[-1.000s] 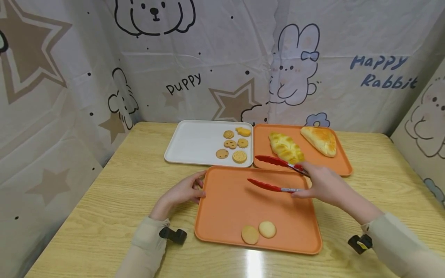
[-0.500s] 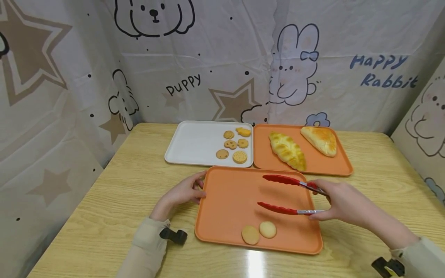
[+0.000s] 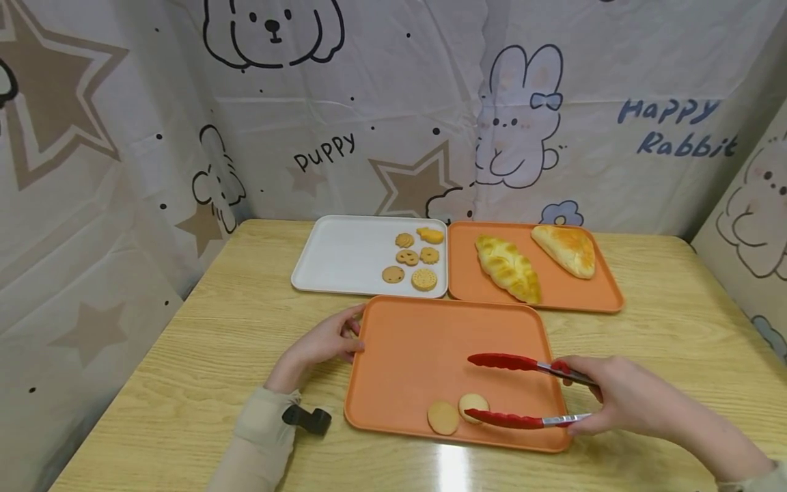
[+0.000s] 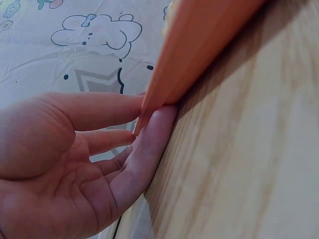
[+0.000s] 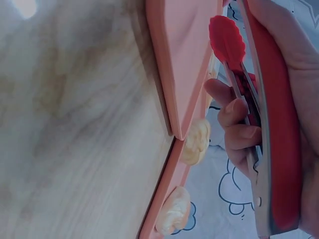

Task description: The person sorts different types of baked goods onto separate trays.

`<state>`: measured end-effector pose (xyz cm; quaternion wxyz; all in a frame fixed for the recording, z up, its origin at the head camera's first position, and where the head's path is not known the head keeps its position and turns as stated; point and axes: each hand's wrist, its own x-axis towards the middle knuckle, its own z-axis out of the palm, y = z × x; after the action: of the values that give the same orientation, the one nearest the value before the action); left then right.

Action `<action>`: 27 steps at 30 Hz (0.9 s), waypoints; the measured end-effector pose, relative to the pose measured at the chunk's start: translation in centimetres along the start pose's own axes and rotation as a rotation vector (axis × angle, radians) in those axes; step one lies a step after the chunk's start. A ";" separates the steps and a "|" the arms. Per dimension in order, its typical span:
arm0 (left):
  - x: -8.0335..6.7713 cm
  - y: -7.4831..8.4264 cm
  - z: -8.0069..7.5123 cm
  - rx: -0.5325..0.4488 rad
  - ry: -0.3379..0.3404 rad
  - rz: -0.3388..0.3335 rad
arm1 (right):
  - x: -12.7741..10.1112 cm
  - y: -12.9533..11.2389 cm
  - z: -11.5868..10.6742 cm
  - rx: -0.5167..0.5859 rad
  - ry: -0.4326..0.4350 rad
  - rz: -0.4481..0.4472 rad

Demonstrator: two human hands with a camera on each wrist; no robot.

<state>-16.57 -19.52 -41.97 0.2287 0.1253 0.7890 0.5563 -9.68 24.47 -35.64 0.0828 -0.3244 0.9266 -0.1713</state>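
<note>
My right hand holds red-tipped tongs, their two arms spread apart with nothing between them. The lower tip overlaps a pale round cookie in the head view; whether it touches cannot be told. A browner round cookie lies just left of it. Both rest near the front edge of an orange tray. At that tray's left edge my left hand pinches the rim. The left wrist view shows the thumb and fingers of this hand on the tray's edge.
Behind on the left, a white tray bears several small cookies. Beside it, another orange tray holds a braided bread and a folded bread. A printed cloth hangs behind the wooden table.
My right hand has brought the tongs down from beside the braided bread toward the front of the near tray and a little right. My left hand stays on the tray's edge.
</note>
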 end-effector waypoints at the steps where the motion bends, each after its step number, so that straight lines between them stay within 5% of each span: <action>1: 0.0 0.0 0.0 0.001 -0.005 0.005 | -0.1 0.0 0.1 0.009 -0.010 -0.008; 11: 0.1 0.0 0.0 -0.007 -0.006 0.000 | -0.5 0.1 0.9 0.032 -0.074 -0.008; 27: 0.0 0.0 0.0 0.017 -0.007 0.009 | -0.1 0.3 1.2 0.048 -0.021 -0.069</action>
<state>-16.56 -19.52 -41.96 0.2280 0.1327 0.7922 0.5503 -9.48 24.39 -36.84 0.0945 -0.3560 0.9095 -0.1928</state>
